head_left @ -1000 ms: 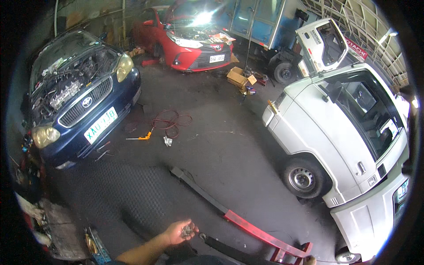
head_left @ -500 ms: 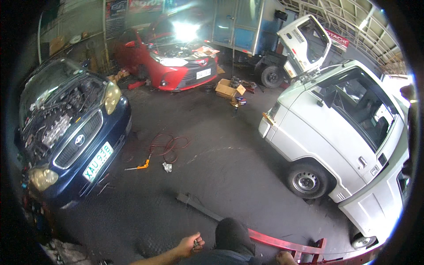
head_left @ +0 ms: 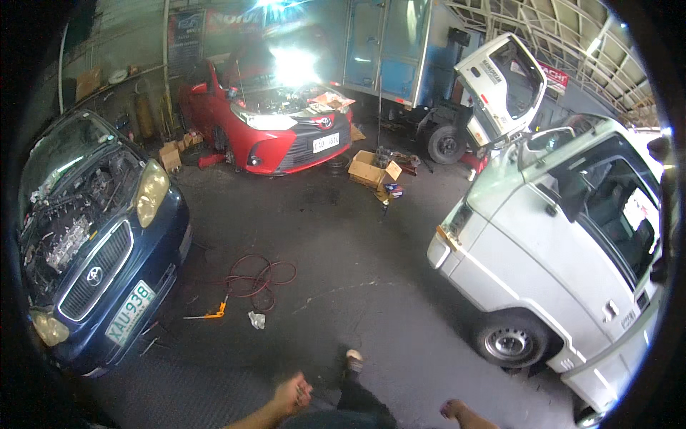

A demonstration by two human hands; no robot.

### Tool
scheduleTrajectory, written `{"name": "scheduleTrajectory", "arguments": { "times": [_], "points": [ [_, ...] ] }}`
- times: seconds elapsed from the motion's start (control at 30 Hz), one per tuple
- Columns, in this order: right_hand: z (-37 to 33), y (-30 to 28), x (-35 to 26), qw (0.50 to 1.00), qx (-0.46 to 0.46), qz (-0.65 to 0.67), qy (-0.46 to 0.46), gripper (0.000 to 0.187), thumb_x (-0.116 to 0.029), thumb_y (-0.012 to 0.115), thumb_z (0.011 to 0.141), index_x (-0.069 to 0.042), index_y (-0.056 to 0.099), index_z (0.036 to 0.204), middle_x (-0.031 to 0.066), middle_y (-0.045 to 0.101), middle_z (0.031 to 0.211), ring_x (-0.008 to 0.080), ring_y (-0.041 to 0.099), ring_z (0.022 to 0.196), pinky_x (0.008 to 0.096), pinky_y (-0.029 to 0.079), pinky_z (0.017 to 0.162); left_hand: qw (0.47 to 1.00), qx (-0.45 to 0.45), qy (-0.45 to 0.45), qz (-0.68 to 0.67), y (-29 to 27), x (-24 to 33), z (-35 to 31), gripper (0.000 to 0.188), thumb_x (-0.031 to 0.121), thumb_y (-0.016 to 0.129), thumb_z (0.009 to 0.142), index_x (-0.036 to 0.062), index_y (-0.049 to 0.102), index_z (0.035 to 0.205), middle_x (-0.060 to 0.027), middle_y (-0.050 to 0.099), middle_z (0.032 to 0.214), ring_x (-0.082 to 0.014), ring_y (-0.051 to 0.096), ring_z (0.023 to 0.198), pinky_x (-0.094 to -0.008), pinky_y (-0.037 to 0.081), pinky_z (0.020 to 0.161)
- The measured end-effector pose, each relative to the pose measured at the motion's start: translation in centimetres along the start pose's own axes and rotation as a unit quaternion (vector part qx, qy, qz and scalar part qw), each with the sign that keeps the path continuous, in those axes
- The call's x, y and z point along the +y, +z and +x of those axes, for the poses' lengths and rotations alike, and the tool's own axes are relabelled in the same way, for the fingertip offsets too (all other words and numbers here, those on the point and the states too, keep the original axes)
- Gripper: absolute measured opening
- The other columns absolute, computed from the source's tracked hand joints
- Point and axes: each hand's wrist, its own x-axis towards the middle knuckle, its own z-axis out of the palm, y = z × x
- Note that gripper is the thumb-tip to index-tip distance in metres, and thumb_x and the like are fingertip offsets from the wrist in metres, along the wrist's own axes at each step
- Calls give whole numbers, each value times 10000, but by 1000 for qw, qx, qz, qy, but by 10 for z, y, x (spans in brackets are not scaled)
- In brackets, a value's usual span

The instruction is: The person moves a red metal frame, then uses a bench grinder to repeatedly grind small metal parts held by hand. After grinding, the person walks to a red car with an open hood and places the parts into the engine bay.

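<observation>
My left hand [head_left: 293, 395] is at the lower middle, fingers curled closed. Something small may be inside it, too hidden to name. Over to the right, my right hand [head_left: 453, 410] hangs low above the dark floor, its fingers bent but smeared and partly hidden. It touches nothing that I can see. Between the hands my dark-trousered leg [head_left: 359, 393] reaches forward, with a shoe [head_left: 354, 356] at its end. Ahead of my left hand lie a crumpled pale scrap [head_left: 256, 319] and an orange air blow gun [head_left: 216, 312] joined to a coiled red hose [head_left: 250, 286].
A dark blue car [head_left: 161, 254] with its engine bay exposed stands at left. A red car [head_left: 286, 150], hood raised, is farther back. An opened cardboard box [head_left: 371, 168] sits near a blue truck body [head_left: 386, 50]. A white van [head_left: 529, 272] flanks the right side.
My view has shifted forward. The red and grey metal frame by my knee has left view. My leg now stretches out ahead; both hands hang at either side, the left still closed.
</observation>
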Motion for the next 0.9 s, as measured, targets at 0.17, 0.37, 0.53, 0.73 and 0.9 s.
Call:
{"name": "scheduleTrajectory", "arguments": {
  "times": [0.17, 0.37, 0.53, 0.73, 0.9],
  "points": [
    [113, -276, 104, 912, 229, 272, 205, 336, -295, 499, 892, -10, 634, 1007, 203, 649, 1030, 378, 613, 1015, 515, 491, 867, 987, 72, 21, -140, 71, 129, 95, 344, 388, 489, 957, 136, 453, 725, -35, 460, 615, -152, 375, 454, -291, 302, 415],
    [189, -620, 109, 948, 278, 156, -2, 464, -368, 474, 930, -27, 558, 1234, 181, 611, 1197, 359, 616, 1034, 429, 507, 891, 994, 34, 62, -88, 142, 225, 150, 361, 361, 483, 965, 145, 427, 681, -15, 428, 598, -162, 368, 472, -306, 298, 449],
    [230, -783, 42, 860, 165, 468, -121, 416, -296, 575, 934, -23, 540, 1246, 137, 622, 1193, 254, 626, 1044, 377, 523, 868, 984, 107, 64, -125, 159, 309, 197, 381, 381, 459, 976, 155, 410, 674, -11, 433, 609, -154, 358, 469, -298, 272, 433],
    [358, -887, 59, 822, 250, 436, -269, 355, -274, 604, 910, -43, 587, 1179, 139, 659, 1114, 244, 661, 936, 395, 527, 800, 965, 166, 50, -198, 142, 470, 305, 358, 414, 457, 973, 160, 433, 721, -18, 454, 636, -141, 385, 476, -281, 282, 409],
    [445, -997, 165, 856, 317, 404, -65, 348, -294, 647, 872, -47, 625, 1117, 123, 696, 989, 229, 678, 858, 374, 526, 759, 981, 151, 109, -50, 187, 658, 411, 295, 401, 530, 941, 117, 550, 863, -38, 556, 737, -181, 506, 550, -293, 399, 471]
  ]
}}
